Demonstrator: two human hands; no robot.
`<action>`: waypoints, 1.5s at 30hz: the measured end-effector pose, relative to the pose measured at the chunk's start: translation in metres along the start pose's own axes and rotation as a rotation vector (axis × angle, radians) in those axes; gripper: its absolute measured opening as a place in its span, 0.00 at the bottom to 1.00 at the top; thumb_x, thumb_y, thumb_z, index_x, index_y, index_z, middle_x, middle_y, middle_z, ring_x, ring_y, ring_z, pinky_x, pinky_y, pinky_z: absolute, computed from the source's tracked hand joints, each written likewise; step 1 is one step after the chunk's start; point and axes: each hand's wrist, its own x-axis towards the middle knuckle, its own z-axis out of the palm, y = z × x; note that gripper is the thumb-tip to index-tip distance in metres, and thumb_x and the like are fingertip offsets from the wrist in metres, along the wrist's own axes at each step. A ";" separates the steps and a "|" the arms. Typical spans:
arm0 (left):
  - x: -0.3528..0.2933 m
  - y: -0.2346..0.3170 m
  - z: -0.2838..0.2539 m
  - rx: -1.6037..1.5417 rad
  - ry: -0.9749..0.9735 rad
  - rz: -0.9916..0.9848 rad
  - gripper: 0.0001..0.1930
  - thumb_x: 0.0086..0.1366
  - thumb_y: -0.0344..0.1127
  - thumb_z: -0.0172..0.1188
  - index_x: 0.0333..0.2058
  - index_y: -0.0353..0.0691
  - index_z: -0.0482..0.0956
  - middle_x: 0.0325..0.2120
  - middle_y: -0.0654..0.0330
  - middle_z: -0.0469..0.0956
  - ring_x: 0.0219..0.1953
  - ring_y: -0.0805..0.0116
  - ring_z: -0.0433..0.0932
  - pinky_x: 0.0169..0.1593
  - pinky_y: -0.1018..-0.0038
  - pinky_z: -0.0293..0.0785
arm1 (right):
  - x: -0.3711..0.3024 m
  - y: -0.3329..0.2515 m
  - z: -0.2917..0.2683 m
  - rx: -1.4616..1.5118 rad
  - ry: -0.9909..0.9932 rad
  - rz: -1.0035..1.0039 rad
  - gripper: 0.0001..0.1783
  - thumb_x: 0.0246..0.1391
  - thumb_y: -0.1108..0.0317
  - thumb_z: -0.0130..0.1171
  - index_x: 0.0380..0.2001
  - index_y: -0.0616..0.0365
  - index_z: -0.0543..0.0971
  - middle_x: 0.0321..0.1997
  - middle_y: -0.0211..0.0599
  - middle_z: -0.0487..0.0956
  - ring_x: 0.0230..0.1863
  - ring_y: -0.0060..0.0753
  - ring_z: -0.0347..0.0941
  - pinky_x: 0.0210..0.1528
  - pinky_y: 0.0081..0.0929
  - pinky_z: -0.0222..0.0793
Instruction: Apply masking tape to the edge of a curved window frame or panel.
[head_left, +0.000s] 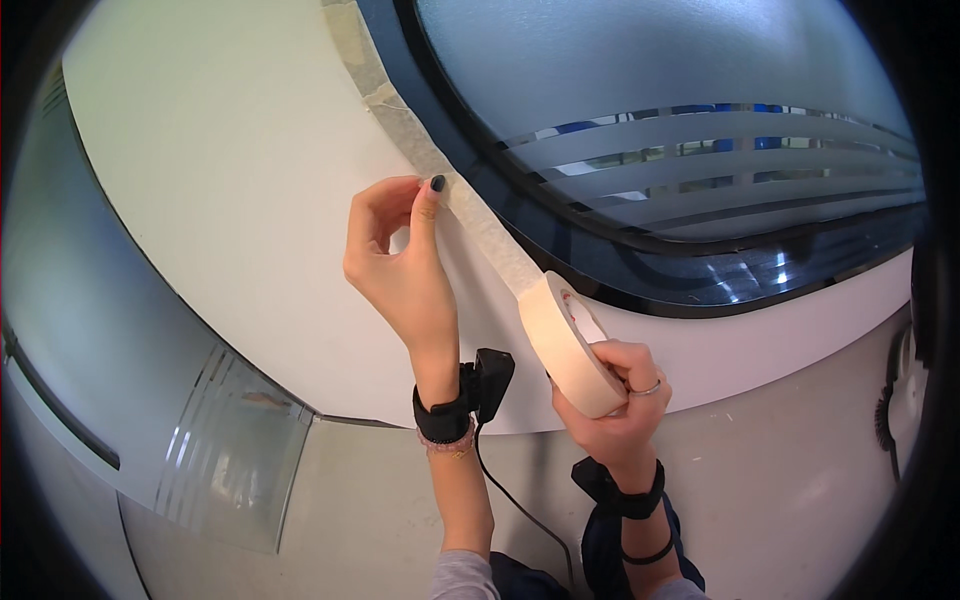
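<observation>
My right hand [622, 415] grips a roll of cream masking tape [556, 345], its fingers hooked into the core. From the roll a length of tape [492, 240] runs up and left along the dark frame [690, 292] of a frosted window. My left hand [405, 265] pinches this strip between thumb and fingers at the frame's edge. Above it, tape [358, 60] lies on the white wall [230, 180] beside the frame, wrinkled and overlapped in places. Between my hands the strip looks taut; whether it touches the wall there I cannot tell.
Both wrists carry black straps with small devices; a thin black cable [520, 512] hangs from the left one. A glass panel [235, 450] with striped frosting stands at the left. Grey floor [370, 510] lies below. At the right edge is a white object with black bristles [886, 415].
</observation>
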 end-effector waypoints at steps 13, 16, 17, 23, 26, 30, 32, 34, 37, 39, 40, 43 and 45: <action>0.000 0.003 0.003 0.037 -0.043 0.040 0.09 0.58 0.30 0.67 0.32 0.36 0.75 0.25 0.63 0.76 0.28 0.77 0.73 0.35 0.81 0.69 | -0.002 -0.016 0.007 0.003 0.014 0.190 0.21 0.36 0.77 0.69 0.35 0.59 0.71 0.23 0.40 0.78 0.21 0.36 0.78 0.26 0.23 0.73; 0.003 0.005 -0.001 0.032 -0.112 0.028 0.09 0.58 0.30 0.66 0.32 0.36 0.74 0.23 0.64 0.75 0.27 0.78 0.72 0.33 0.82 0.68 | 0.000 -0.022 0.007 -0.046 -0.004 0.184 0.21 0.37 0.76 0.70 0.35 0.59 0.71 0.23 0.40 0.78 0.22 0.38 0.79 0.26 0.25 0.74; 0.005 0.007 -0.003 0.028 -0.110 0.024 0.09 0.58 0.30 0.66 0.32 0.35 0.74 0.23 0.64 0.75 0.26 0.78 0.72 0.33 0.82 0.67 | 0.000 -0.023 0.008 -0.069 -0.015 0.176 0.21 0.36 0.76 0.70 0.35 0.59 0.71 0.23 0.40 0.78 0.23 0.39 0.79 0.26 0.25 0.74; -0.010 0.002 -0.001 -0.054 -0.099 -0.154 0.09 0.62 0.33 0.64 0.30 0.33 0.75 0.22 0.63 0.76 0.25 0.79 0.71 0.31 0.83 0.65 | -0.001 -0.022 0.004 -0.034 -0.011 0.233 0.21 0.37 0.77 0.70 0.35 0.60 0.71 0.25 0.41 0.79 0.24 0.38 0.79 0.27 0.24 0.74; -0.016 0.002 -0.004 -0.032 -0.124 -0.214 0.13 0.65 0.38 0.60 0.28 0.32 0.77 0.20 0.64 0.75 0.23 0.79 0.70 0.29 0.83 0.63 | 0.001 -0.031 0.003 0.056 -0.037 0.295 0.19 0.39 0.79 0.67 0.35 0.62 0.70 0.25 0.38 0.79 0.26 0.27 0.78 0.29 0.19 0.72; -0.017 0.009 -0.007 -0.005 -0.180 -0.313 0.17 0.65 0.41 0.60 0.25 0.32 0.78 0.17 0.65 0.74 0.21 0.80 0.69 0.26 0.83 0.60 | 0.000 -0.035 -0.001 0.128 -0.043 0.290 0.18 0.40 0.83 0.64 0.35 0.64 0.69 0.26 0.36 0.79 0.28 0.18 0.76 0.31 0.15 0.70; -0.018 0.010 -0.009 -0.005 -0.235 -0.390 0.17 0.65 0.42 0.59 0.25 0.32 0.78 0.17 0.66 0.74 0.20 0.81 0.69 0.25 0.83 0.59 | 0.000 -0.034 -0.001 0.122 -0.031 0.279 0.18 0.40 0.83 0.64 0.35 0.63 0.69 0.26 0.35 0.79 0.27 0.18 0.76 0.31 0.15 0.70; -0.020 0.010 -0.011 -0.259 -0.169 -0.517 0.15 0.64 0.42 0.61 0.27 0.34 0.80 0.17 0.66 0.74 0.19 0.82 0.68 0.24 0.83 0.57 | 0.000 -0.034 -0.002 0.118 -0.020 0.268 0.18 0.40 0.83 0.63 0.35 0.63 0.69 0.25 0.35 0.79 0.27 0.18 0.75 0.30 0.15 0.69; -0.019 0.011 -0.012 -0.305 -0.151 -0.578 0.14 0.63 0.41 0.62 0.30 0.34 0.80 0.18 0.66 0.75 0.19 0.82 0.67 0.24 0.83 0.57 | 0.000 -0.034 -0.002 0.121 -0.036 0.268 0.17 0.40 0.83 0.63 0.34 0.63 0.69 0.25 0.35 0.78 0.26 0.18 0.75 0.30 0.14 0.69; -0.021 0.011 -0.011 -0.348 -0.140 -0.595 0.14 0.63 0.41 0.63 0.31 0.33 0.80 0.18 0.66 0.75 0.19 0.82 0.67 0.24 0.83 0.57 | 0.000 -0.033 -0.003 0.124 -0.041 0.252 0.17 0.40 0.83 0.63 0.34 0.63 0.69 0.25 0.35 0.79 0.26 0.18 0.76 0.29 0.14 0.69; -0.022 0.011 -0.010 -0.394 -0.131 -0.609 0.14 0.62 0.41 0.63 0.32 0.33 0.80 0.18 0.66 0.75 0.19 0.82 0.67 0.24 0.83 0.56 | 0.000 -0.032 -0.003 0.122 -0.042 0.252 0.17 0.40 0.83 0.63 0.34 0.63 0.69 0.25 0.35 0.79 0.26 0.18 0.76 0.29 0.14 0.69; -0.023 0.005 -0.010 -0.430 -0.135 -0.560 0.14 0.62 0.40 0.63 0.33 0.32 0.79 0.20 0.66 0.76 0.21 0.82 0.68 0.24 0.83 0.58 | -0.001 -0.030 -0.004 0.107 -0.044 0.253 0.18 0.40 0.83 0.64 0.34 0.62 0.69 0.25 0.35 0.79 0.26 0.18 0.76 0.29 0.14 0.69; -0.025 0.005 -0.009 -0.417 -0.124 -0.506 0.13 0.62 0.39 0.63 0.33 0.33 0.79 0.20 0.66 0.76 0.22 0.82 0.68 0.24 0.83 0.58 | -0.003 -0.028 -0.006 0.082 -0.057 0.228 0.18 0.40 0.83 0.64 0.35 0.62 0.69 0.25 0.35 0.79 0.26 0.18 0.76 0.29 0.14 0.69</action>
